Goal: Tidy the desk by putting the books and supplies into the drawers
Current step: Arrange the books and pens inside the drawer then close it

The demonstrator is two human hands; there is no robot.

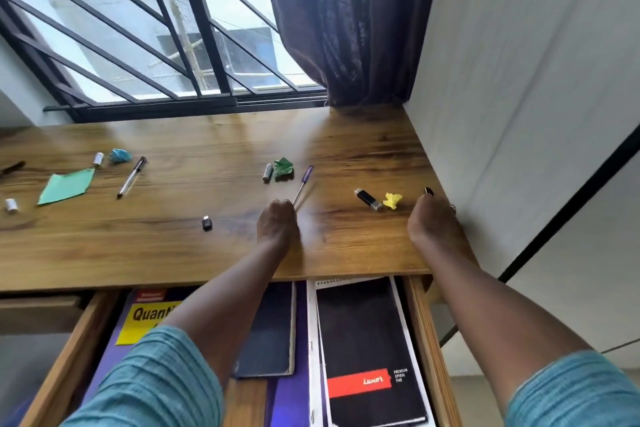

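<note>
Purple pen (303,184) at left hand's (278,222) fingertips.

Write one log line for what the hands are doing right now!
left hand: shut on purple pen | right hand: reaching for small dark object, grip unclear | drawer: open, books inside | desk: supplies left

Daylight entered through the barred window (145,31), overexposed and hazy. Glare streaked the desk (214,135) along its far edge. Wide-angle distortion bent the frame edges. Overall sharpness was soft, slightly blurred.
</note>
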